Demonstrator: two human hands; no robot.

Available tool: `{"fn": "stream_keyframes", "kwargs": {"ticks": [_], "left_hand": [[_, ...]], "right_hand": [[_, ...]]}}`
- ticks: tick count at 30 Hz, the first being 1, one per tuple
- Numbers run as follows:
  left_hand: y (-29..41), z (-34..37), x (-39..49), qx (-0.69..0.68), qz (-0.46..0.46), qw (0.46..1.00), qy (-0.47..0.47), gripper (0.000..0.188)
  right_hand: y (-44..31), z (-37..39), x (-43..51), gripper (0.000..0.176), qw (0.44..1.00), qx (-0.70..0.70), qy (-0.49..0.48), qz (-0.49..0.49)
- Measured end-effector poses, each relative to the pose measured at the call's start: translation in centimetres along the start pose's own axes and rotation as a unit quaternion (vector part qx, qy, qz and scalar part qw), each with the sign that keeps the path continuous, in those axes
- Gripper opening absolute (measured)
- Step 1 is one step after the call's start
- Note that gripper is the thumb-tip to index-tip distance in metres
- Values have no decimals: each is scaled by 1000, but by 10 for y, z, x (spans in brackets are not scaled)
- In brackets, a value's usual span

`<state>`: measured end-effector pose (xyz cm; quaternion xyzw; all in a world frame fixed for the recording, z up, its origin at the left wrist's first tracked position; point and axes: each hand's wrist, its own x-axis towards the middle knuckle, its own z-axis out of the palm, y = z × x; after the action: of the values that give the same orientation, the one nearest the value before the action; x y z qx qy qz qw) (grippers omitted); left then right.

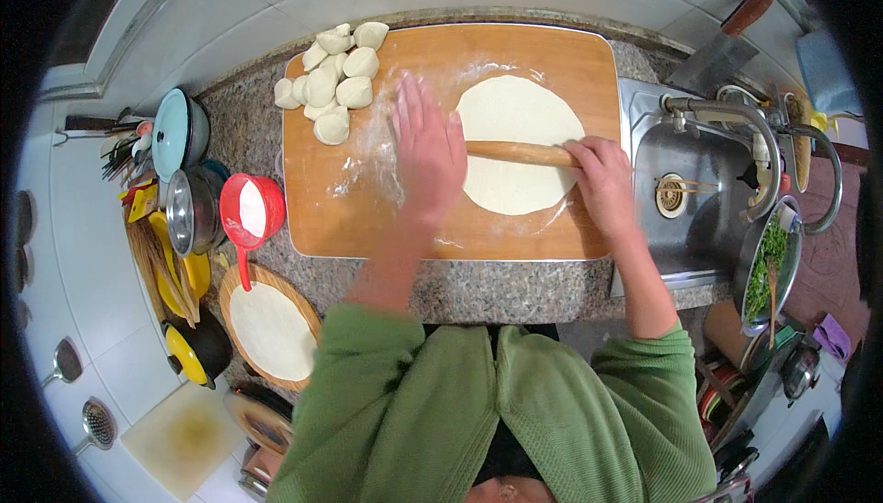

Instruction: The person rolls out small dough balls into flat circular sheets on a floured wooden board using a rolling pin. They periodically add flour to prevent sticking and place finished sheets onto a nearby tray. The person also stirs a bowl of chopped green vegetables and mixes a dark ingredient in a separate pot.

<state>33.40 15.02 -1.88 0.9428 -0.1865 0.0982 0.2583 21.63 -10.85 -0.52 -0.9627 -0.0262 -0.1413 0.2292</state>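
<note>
A round sheet of rolled dough (pixel 514 189) lies on a floured wooden board (pixel 441 241). Across its middle runs a wooden rolling pin (pixel 517 152). My right hand (pixel 600 168) has its fingers closed round the pin's right end, near the sheet's right edge. At the pin's left end is my left hand (pixel 429 141), palm down with the fingers stretched out and apart; whether it touches the pin or the board cannot be told. Loose flour is smeared about my left hand. Several dough pieces (pixel 321 86) are piled at the board's upper left corner.
A red scoop (pixel 272 210) of flour and a round wooden board (pixel 310 317) bearing another dough sheet (pixel 272 330) are at the left, near metal bowls. Right of the work board is a steel sink (pixel 690 234) with a faucet; a bowl of chopped greens (pixel 767 261) stands beyond it.
</note>
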Motion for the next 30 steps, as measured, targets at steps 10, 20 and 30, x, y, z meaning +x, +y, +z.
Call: {"fn": "stream_keyframes", "kwargs": {"ticks": [10, 20, 30], "left_hand": [[-62, -38, -67, 55, 148, 970, -187, 74], [-11, 4, -28, 72, 131, 979, -136, 68], [-25, -23, -51, 151, 111, 973, -132, 63]], "right_hand": [[-108, 52, -100, 47, 995, -13, 24, 94], [-36, 7, -61, 37, 998, -6, 4, 65], [-58, 3, -79, 46, 998, -31, -13, 53]]}}
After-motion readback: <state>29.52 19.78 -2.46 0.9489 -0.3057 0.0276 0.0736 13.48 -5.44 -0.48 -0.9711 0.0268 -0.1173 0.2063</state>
